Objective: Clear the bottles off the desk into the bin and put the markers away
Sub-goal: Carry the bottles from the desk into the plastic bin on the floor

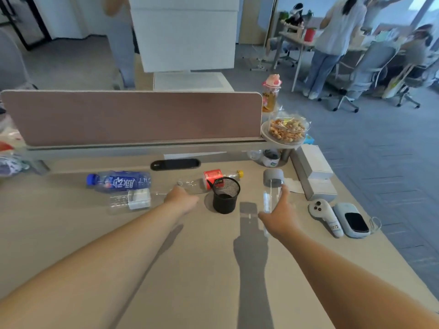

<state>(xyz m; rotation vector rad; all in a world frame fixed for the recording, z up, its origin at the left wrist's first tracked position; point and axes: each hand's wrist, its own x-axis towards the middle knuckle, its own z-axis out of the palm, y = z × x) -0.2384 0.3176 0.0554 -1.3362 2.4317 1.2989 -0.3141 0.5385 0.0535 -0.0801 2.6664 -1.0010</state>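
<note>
My left hand [182, 198] grips the neck end of a clear bottle with a red label [213, 178] and yellow cap, lying behind the black mesh pen cup [225, 194]. My right hand [279, 216] wraps round a tall clear bottle with a grey cap [273, 184], standing upright on the desk [190, 257]. A blue-labelled bottle [120, 181] lies on its side at the left. In front of it lies a clear bottle with a white label [131, 199]. I see no markers.
A brown partition [133, 115] closes the desk's far side. At the right are a grey handheld controller [325, 216], a pale blue device [352, 220], white boxes [313, 167], a bowl of snacks [286, 129] and a pink-capped drink bottle [270, 93]. People work at tables beyond.
</note>
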